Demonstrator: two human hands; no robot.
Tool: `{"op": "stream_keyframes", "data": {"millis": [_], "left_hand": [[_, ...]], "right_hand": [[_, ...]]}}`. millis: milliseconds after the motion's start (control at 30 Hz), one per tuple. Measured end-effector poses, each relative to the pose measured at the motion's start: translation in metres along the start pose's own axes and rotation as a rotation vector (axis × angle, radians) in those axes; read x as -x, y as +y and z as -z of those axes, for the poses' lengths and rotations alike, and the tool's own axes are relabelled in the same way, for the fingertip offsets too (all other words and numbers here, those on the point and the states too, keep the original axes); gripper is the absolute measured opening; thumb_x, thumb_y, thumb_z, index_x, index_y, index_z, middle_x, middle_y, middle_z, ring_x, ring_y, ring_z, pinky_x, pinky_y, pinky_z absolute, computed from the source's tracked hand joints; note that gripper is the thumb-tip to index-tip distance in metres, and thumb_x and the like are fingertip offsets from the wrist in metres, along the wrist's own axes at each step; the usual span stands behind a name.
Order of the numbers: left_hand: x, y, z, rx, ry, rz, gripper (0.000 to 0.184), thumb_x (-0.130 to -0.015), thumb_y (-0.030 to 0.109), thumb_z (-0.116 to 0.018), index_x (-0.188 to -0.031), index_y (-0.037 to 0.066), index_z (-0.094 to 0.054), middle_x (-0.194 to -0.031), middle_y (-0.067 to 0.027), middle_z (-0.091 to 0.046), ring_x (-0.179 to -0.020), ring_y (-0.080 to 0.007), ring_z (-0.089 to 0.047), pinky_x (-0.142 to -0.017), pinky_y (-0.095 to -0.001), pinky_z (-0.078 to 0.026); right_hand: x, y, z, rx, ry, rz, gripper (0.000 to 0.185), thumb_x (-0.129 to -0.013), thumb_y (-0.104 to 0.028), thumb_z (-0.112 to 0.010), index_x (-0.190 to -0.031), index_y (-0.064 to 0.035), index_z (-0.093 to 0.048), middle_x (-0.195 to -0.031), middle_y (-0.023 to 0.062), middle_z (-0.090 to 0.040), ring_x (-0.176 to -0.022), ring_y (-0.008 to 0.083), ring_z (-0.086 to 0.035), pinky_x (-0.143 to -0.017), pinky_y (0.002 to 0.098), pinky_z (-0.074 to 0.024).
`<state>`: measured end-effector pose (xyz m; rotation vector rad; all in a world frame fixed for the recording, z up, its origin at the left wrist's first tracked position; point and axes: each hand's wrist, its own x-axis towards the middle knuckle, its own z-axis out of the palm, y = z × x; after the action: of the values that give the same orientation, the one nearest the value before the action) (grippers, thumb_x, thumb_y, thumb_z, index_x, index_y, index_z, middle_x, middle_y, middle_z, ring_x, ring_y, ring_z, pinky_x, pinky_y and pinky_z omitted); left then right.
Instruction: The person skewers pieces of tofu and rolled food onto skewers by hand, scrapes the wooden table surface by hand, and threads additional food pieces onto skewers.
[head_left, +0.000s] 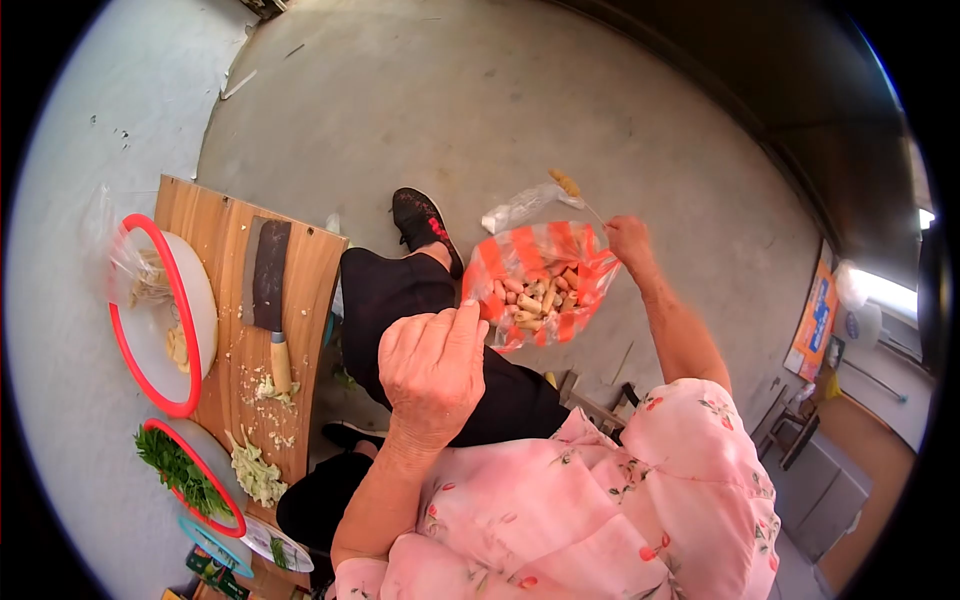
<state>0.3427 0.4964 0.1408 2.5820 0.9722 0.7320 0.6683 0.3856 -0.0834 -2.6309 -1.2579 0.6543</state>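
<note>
An orange-and-white striped plastic bag [484,262] hangs open beside my knee, with many short pinkish and tan pieces [540,300] inside. My left hand [432,368] is closed, its fingertips at the near-left rim of the bag. At the far-right rim, my right hand [628,240] pinches the plastic, its fingers curled together. The rim is spread between both hands. Just beyond the bag, a clear plastic bag [520,207] lies with a tan knobbly piece [565,182] by it.
A wooden board [215,235] at left bears a cleaver [268,275] and chopped pale vegetable [256,475]. Beside it are a red-rimmed bowl [205,310] and a basket of green leaves [185,470]. My shoe [420,220] rests on the concrete floor [400,100].
</note>
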Motion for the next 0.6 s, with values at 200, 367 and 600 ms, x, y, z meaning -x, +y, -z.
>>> {"op": "stream_keyframes", "data": {"millis": [200,367,600], "left_hand": [[-0.009,0.002,-0.002,0.054,-0.078,0.124,0.018,-0.077,0.008,-0.063,-0.094,0.001,-0.062,-0.078,-0.0098,-0.061,-0.074,-0.026,-0.059,-0.068,-0.0343,-0.044],[-0.031,-0.011,-0.022,0.622,-0.181,0.669,0.026,-0.088,0.018,-0.056,-0.102,-0.003,-0.06,-0.085,-0.008,-0.062,-0.076,-0.0169,-0.059,-0.062,-0.0296,-0.045],[-0.04,-0.018,-0.012,1.138,0.329,0.986,0.026,-0.093,0.018,-0.046,-0.098,-0.005,-0.058,-0.089,-0.0084,-0.061,-0.083,-0.0147,-0.057,-0.079,-0.0272,-0.046]], "right_hand": [[0.073,-0.141,0.049,-1.132,-0.126,-0.317,0.02,-0.09,-0.015,-0.05,-0.099,-0.0018,-0.062,-0.062,-0.0039,-0.05,-0.047,0.0028,-0.04,-0.04,0.0182,-0.0292],[0.118,-0.256,0.091,-1.377,-0.234,0.012,0.015,-0.09,-0.008,-0.049,-0.095,-0.0008,-0.06,-0.068,-0.0007,-0.054,-0.06,0.0057,-0.05,-0.055,0.0214,-0.0429],[0.086,-0.269,0.069,-1.463,-0.598,0.293,0.025,-0.091,-0.02,-0.048,-0.099,-0.0003,-0.061,-0.08,0.0061,-0.06,-0.072,0.0122,-0.056,-0.066,0.0263,-0.0464]]}}
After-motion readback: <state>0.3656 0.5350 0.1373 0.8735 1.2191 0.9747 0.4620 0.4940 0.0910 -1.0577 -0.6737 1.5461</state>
